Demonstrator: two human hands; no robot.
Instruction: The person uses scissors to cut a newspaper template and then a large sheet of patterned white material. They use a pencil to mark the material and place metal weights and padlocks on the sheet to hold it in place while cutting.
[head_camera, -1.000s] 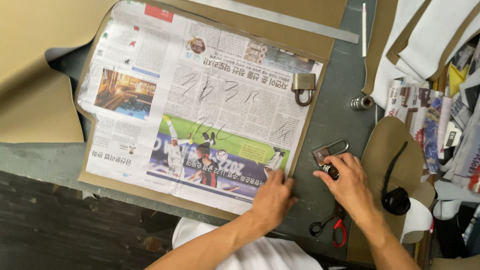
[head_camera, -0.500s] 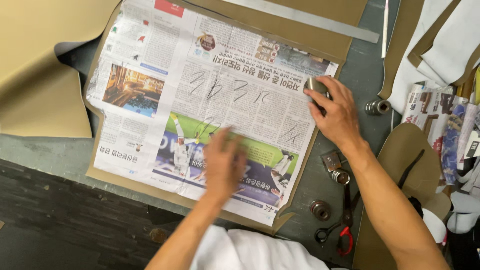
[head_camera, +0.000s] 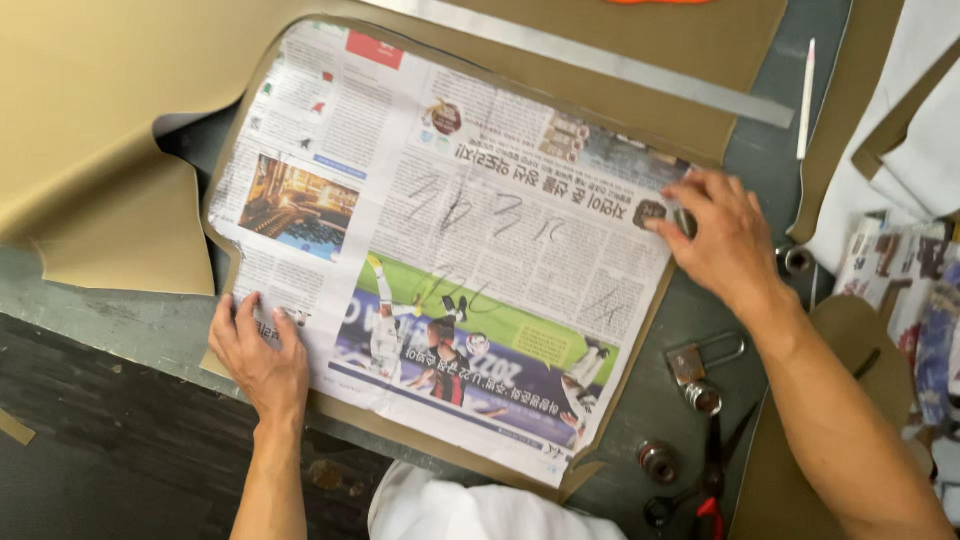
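Head view, looking down on a grey worktop (head_camera: 150, 320). A newspaper (head_camera: 450, 250) sheet lies flat on a tan material sheet (head_camera: 620, 95) cut to nearly the same outline; the tan edge shows as a thin border around the paper.

Left hand (head_camera: 258, 352): flat, fingers spread wide, palm down on the newspaper's lower left corner, gripping nothing.

Right hand (head_camera: 722, 235): at the newspaper's upper right edge, fingers curled narrow around a small dark metal weight (head_camera: 655, 213), which sits on the paper at that corner. Contact between fingertips and weight is visible; how much of it the palm covers, cannot tell.

Around the right forearm, on the worktop:
- a padlock (head_camera: 700, 362) just below the paper's right edge
- a small round metal piece (head_camera: 658, 460) further down
- scissors (head_camera: 712, 480) with black and red handles, beside that piece
- another round metal piece (head_camera: 796, 260), just right of the right hand

A long metal ruler (head_camera: 640, 70) lies diagonally across the tan sheet above the newspaper. A white pencil (head_camera: 805, 95) lies well right of it. Loose tan material (head_camera: 90, 150) is bunched at upper left. More printed paper (head_camera: 905, 290) sits at far right.
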